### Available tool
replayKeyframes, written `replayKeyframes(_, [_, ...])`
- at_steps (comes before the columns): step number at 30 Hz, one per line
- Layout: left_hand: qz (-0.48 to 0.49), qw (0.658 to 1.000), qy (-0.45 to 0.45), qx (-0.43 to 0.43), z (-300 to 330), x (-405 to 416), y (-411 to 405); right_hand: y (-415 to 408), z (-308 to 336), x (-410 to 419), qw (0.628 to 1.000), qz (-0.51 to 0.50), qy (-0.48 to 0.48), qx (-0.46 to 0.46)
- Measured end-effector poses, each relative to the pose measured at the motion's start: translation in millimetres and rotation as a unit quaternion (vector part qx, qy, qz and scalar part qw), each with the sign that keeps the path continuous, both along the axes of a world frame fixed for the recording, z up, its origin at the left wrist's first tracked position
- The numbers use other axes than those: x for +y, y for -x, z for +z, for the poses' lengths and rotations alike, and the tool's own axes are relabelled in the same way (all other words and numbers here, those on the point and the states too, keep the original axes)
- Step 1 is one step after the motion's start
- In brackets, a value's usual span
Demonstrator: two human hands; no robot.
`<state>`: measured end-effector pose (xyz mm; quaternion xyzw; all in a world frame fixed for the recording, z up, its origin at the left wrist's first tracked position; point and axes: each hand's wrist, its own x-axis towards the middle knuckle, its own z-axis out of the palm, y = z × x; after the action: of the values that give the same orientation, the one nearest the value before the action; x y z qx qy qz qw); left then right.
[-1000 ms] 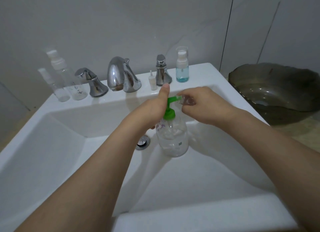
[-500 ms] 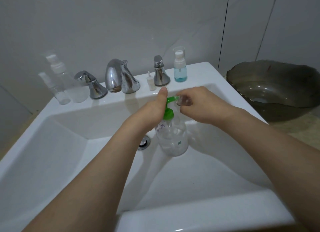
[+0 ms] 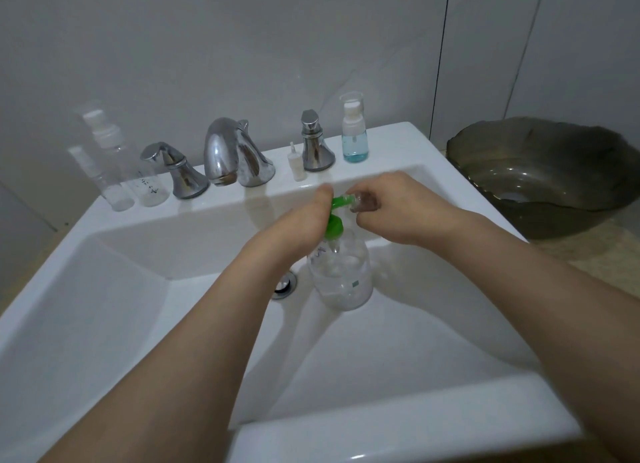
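Pump bottle (image 3: 341, 272) upright in sink (image 3: 104, 307) | left hand (image 3: 294, 227) grips its green pump (image 3: 336, 203) | right hand (image 3: 398, 210) pinches small clear vial (image 3: 364, 202) at nozzle

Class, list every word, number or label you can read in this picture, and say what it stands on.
None is readable.
Clear plastic pump bottle with green pump: purplish print and a small green square, too blurred.
Clear spray bottle with white top on the white sink ledge: dark marks, too blurred.
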<state>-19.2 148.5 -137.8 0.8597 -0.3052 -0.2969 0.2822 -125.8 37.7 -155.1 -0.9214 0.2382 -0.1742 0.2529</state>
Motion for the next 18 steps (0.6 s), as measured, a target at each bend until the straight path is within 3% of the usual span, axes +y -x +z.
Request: replayKeyframes(18, [-0.005,1.0,0.017,0.014,-2.5,-1.3,-4.2,1.3,2.5,4.1,1.0,-0.002,-0.023,-0.02])
